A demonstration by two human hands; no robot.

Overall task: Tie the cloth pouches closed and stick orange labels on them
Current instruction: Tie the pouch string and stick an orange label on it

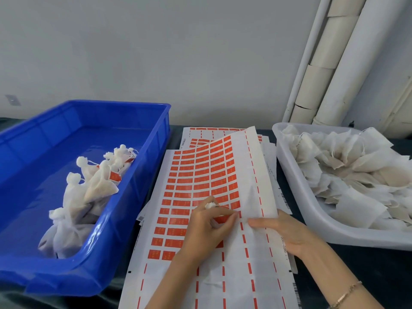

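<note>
Between two trays (44, 175) (312, 210): left hand (207, 230), one pouch (210, 205); right hand (285, 233)

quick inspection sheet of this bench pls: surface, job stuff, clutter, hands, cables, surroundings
surface: dark table cover, mostly under bins and sheets
job's things: label sheet partly used, far end curling up; tied pouches with orange labels in the blue bin; open pouches heaped in the white bin
clutter: spare sheets stacked under the top one
hands: left hand grips a tied pouch and pinches an orange label; right hand presses flat on the sheet
cables: nothing seen
surroundings: grey wall, white pipes
</note>
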